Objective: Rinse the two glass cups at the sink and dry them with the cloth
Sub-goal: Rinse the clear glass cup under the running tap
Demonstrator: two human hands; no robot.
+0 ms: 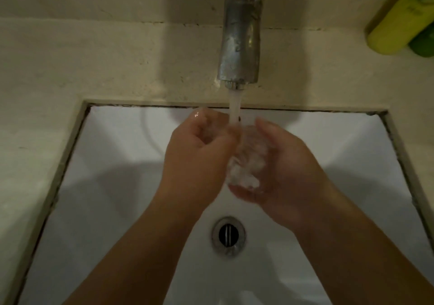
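Both forearms enter from the bottom edge and meet over the white sink [98, 187], above its round metal drain [228, 235]. Right hand [286, 170] cradles a glass cup [249, 161] from the side and beneath, fingers curled under its base and thumb up along its far side; the grip is closed around the cup. Left hand [199, 154] sits against the cup's other side with fingers curled inward at its rim; whether they grip the glass or reach into it cannot be told through the blur and water. Running water [234, 103] drops from the metal faucet [242, 34] straight onto the cup's upper end, between the two hands. Only one cup is visible. On the beige tabletop [70, 58] at the upper right corner stand a yellow bottle [397, 20] and, touching it, a green bottle [422, 44].
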